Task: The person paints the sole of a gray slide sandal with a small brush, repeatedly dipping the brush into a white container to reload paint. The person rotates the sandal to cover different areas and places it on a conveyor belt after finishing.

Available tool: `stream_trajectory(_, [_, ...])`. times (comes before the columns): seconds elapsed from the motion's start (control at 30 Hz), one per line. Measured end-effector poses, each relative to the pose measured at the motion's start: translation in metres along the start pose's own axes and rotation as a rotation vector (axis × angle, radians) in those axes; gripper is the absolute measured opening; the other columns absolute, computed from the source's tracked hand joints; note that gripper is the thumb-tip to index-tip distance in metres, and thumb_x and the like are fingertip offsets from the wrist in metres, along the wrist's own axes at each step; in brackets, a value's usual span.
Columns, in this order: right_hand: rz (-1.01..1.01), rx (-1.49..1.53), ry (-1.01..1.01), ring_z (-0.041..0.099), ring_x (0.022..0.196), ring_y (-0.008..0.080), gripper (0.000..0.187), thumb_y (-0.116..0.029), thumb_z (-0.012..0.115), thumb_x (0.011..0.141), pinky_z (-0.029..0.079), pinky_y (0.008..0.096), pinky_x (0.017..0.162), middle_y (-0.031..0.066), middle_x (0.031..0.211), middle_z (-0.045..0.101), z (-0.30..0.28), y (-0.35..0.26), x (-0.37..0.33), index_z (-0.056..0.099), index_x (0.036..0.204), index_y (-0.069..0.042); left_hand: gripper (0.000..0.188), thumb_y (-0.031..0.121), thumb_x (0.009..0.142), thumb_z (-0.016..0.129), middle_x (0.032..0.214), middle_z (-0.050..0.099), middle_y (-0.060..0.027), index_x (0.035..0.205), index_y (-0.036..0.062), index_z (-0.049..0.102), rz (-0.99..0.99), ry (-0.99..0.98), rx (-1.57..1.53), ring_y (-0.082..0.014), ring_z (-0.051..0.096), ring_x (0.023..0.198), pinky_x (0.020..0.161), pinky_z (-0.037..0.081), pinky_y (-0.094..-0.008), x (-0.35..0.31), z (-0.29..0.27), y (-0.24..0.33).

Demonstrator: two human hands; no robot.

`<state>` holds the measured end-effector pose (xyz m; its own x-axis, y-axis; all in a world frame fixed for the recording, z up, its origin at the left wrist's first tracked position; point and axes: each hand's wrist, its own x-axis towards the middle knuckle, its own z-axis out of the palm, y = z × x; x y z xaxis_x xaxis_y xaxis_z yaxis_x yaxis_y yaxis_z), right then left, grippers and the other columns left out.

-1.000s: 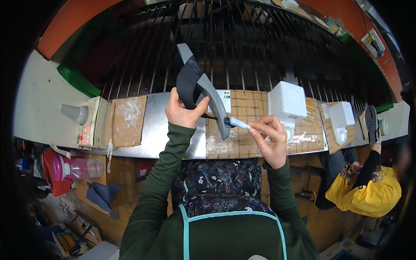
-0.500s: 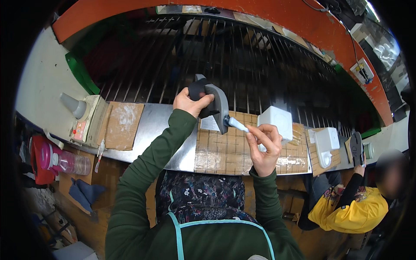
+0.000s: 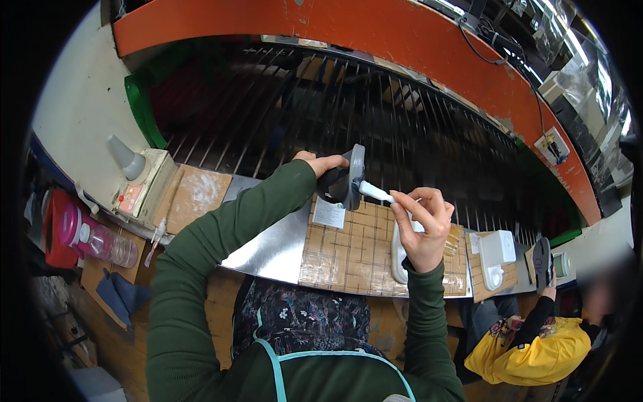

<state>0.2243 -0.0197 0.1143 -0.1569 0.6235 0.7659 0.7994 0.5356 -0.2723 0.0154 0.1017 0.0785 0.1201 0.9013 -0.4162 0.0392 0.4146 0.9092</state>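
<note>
My left hand (image 3: pixel 323 164) is wrapped around a dark shoe (image 3: pixel 329 186), lifted above the far edge of the bench. The shoe's grey sole (image 3: pixel 358 164) faces right and stands nearly upright. My right hand (image 3: pixel 426 231) pinches a small brush (image 3: pixel 376 192) by its pale handle, and the brush's tip meets the lower part of the sole. Behind my right hand, a white container (image 3: pixel 399 258) is partly hidden. Below the shoe, a printed paper (image 3: pixel 329 214) lies on the taped cardboard mat (image 3: pixel 348 258).
Dark slatted rails (image 3: pixel 234 127) stretch beyond the bench, under an orange frame (image 3: pixel 281 21). A grey cone (image 3: pixel 127 159) tops a box at left, near a pink bottle (image 3: pixel 100 240). At right, a co-worker in yellow (image 3: pixel 529 358) holds a shoe (image 3: pixel 541 261) near another white container (image 3: pixel 497 253).
My left hand has turned the shoe, bringing its sole more upright and farther right. My right hand has shifted right, its brush still at the sole. The whole view has shifted and tilted.
</note>
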Motion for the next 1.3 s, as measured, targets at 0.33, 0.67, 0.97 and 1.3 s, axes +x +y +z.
stream_trajectory(0.33, [0.175, 0.432, -0.177, 0.05, 0.073, 0.0091, 0.017, -0.009, 0.074, 0.079, 0.035, 0.0283, 0.071, 0.0007, 0.084, 0.056, -0.003, 0.011, 0.011, 0.075, 0.096, -0.008, 0.044, 0.029, 0.091, 0.063, 0.106, 0.066, -0.0171, 0.119, -0.004, 0.057, -0.039, -0.241, -0.358, -0.0215, 0.068, 0.085, 0.076, 0.058, -0.0353, 0.016, -0.012, -0.016])
stream_trajectory(0.67, [0.218, -0.058, 0.094, 0.046, 0.063, 0.0113, 0.017, -0.017, 0.075, 0.08, 0.026, 0.0307, 0.071, -0.0002, 0.084, 0.057, 0.048, -0.008, -0.017, 0.076, 0.096, -0.013, 0.05, 0.028, 0.093, 0.058, 0.122, 0.057, -0.0171, 0.133, 0.0003, 0.045, 0.486, -0.49, -0.733, -0.0227, 0.064, 0.101, 0.085, 0.057, -0.036, 0.004, -0.006, -0.098])
stream_trajectory(0.97, [0.093, -0.05, 0.087, 0.048, 0.069, 0.0104, 0.024, -0.019, 0.075, 0.076, 0.023, 0.0341, 0.071, 0.001, 0.087, 0.059, 0.048, -0.036, -0.051, 0.075, 0.1, -0.018, 0.048, 0.027, 0.096, 0.053, 0.126, 0.054, -0.0145, 0.136, 0.0023, 0.041, 0.667, -0.598, -0.622, -0.0205, 0.061, 0.107, 0.088, 0.056, -0.0342, -0.02, -0.007, -0.103])
stream_trajectory(1.3, [0.001, -0.07, 0.121, 0.049, 0.064, 0.0089, 0.036, -0.018, 0.079, 0.07, 0.021, 0.0335, 0.071, -0.0009, 0.086, 0.058, 0.058, -0.066, -0.09, 0.073, 0.105, -0.021, 0.053, 0.028, 0.096, 0.054, 0.133, 0.051, -0.0141, 0.141, 0.0027, 0.038, 0.87, -0.234, -0.349, -0.0241, 0.054, 0.118, 0.098, 0.049, -0.0378, 0.006, -0.037, -0.181])
